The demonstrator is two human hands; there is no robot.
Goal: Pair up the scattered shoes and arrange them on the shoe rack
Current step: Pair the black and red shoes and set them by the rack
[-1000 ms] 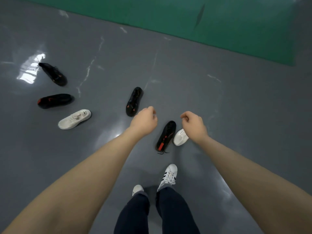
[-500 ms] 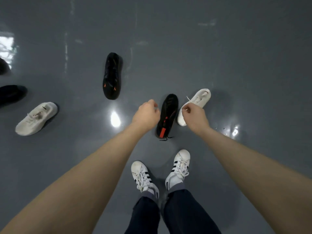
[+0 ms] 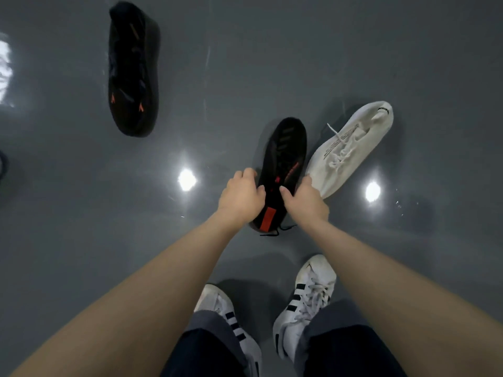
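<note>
Left hand (image 3: 241,195) and right hand (image 3: 304,198) curled around the black shoe (image 3: 283,159); lifting clear of the touching white shoe (image 3: 351,148) seemed wise.

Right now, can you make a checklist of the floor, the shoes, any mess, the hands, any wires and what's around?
Surface: glossy grey floor with bright light reflections.
Job's things: black shoe with orange marks lying beside white knit shoe, their sides touching; second black shoe lying apart, up on the left. No shoe rack in view.
Clutter: nothing seen.
Hands: left hand and right hand both at the near black shoe, fingers curled at its sides; firm grip not certain.
Cables: nothing seen.
Surroundings: person's own white striped sneakers, dark trousers.
</note>
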